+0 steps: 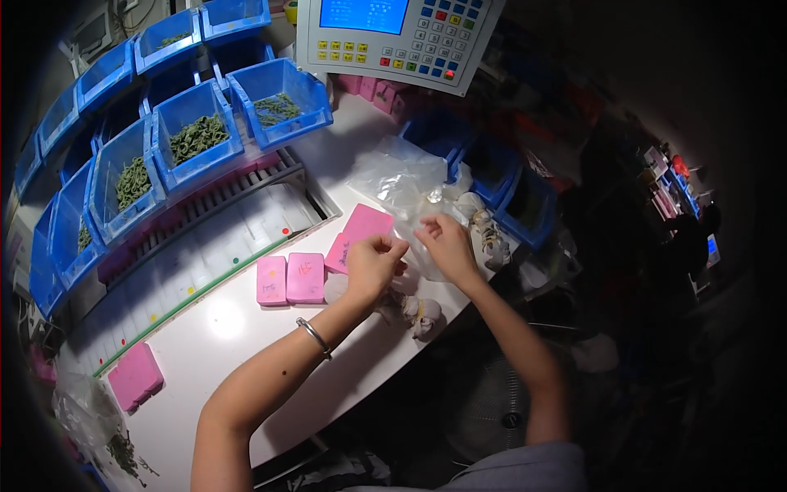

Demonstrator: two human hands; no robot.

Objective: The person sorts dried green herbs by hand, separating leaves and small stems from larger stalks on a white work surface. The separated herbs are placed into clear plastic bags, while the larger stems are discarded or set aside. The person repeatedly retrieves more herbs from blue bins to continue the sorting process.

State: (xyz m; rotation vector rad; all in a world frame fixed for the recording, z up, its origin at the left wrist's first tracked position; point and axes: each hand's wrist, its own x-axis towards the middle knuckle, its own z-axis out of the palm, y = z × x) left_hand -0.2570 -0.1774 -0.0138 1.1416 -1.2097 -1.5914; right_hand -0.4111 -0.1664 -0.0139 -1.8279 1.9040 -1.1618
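Note:
My left hand [375, 266], with a metal bangle on its wrist, is closed in a pinch over the table's front part, beside the pink blocks. What its fingers hold, if anything, is too small to make out. Close by on the right, my right hand [447, 246] has its fingers bent together, with thin clear plastic [420, 258] showing between the two hands. A crumpled clear plastic bag [398, 172] lies just beyond. Small knotted whitish pouches [422, 314] sit below my left hand, and more pouches [490, 238] lie right of my right hand.
Pink blocks [306, 277] stand left of my hands, another pink block [136, 377] farther left. Blue bins [197, 135] of dried green herbs rise behind a slotted white tray [197, 246]. A keypad console [393, 41] hangs at the back; more blue bins [525, 209] stand right.

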